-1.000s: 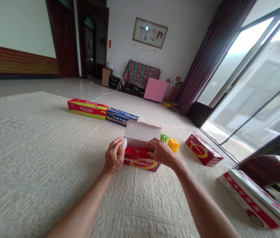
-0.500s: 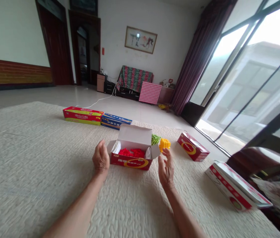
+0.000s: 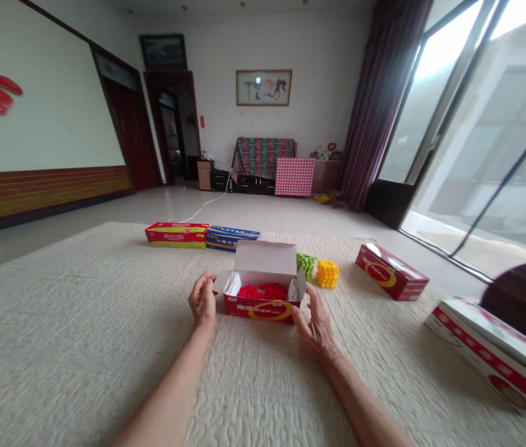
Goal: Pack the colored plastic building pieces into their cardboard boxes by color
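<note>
A red cardboard box [image 3: 256, 308] stands on the pale quilted cover with its white lid [image 3: 266, 257] raised at the back. Red bumpy objects [image 3: 263, 291] lie inside, between white wrapping at both ends. At the box's left end my left hand [image 3: 204, 302] is closed, its thumb and fingertips on the outspread end flap [image 3: 224, 284]. My right hand [image 3: 315, 323] is at the right end, fingers apart, thumb by the front corner and fingertips beside the other flap [image 3: 302, 280]. Just behind that hand sit a yellow bumpy cube [image 3: 327, 274] and a green bumpy object [image 3: 307, 266], partly hidden by the box.
Towards the back lie a red and lime box [image 3: 176, 236] and a blue box [image 3: 233, 238], end to end. On the right are a closed dark red box [image 3: 390, 273] and a larger white and red box [image 3: 495, 354]. Beyond the cover is a tiled floor [image 3: 263, 214].
Both hands have come in towards the box: the left from beside it onto its left flap, the right against its right end. The view has turned left and levelled.
</note>
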Demonstrator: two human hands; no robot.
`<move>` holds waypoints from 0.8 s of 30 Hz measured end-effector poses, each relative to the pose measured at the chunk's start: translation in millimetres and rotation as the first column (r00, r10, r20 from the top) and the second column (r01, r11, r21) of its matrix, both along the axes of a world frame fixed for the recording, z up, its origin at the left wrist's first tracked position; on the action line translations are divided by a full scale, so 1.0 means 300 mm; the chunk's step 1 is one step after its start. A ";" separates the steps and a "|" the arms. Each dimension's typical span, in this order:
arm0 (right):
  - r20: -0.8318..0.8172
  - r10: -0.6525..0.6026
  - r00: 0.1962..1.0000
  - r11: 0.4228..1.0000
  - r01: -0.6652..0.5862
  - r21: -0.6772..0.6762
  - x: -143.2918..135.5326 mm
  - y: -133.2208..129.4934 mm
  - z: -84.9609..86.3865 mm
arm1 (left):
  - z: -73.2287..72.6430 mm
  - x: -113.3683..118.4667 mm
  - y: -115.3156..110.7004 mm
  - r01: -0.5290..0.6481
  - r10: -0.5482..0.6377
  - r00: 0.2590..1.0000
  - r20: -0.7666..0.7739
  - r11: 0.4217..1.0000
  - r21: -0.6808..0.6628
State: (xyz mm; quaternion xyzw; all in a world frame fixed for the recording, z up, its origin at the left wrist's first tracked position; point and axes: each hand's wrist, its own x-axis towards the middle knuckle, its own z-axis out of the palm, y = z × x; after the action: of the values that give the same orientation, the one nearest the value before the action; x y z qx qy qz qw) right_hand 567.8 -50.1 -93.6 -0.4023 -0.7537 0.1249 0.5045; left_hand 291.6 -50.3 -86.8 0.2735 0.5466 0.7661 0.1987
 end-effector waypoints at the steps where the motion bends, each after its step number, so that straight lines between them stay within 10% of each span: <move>1: 0.007 0.016 1.000 1.000 -0.016 0.002 -0.001 -0.005 0.005 | 0.007 0.000 -0.003 -0.003 0.003 1.000 -0.006 1.000 0.009; 24: -0.105 0.080 0.991 0.995 -0.085 -0.050 -0.019 -0.012 0.033 | 0.030 0.062 -0.012 0.184 -0.174 0.933 -0.316 0.983 0.002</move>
State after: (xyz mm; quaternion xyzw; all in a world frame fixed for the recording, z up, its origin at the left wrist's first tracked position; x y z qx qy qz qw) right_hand 562.0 -53.8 -83.8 -0.3772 -0.7390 0.1867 0.5261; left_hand 310.2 -54.0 -77.7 0.4437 0.5319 0.7000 0.1738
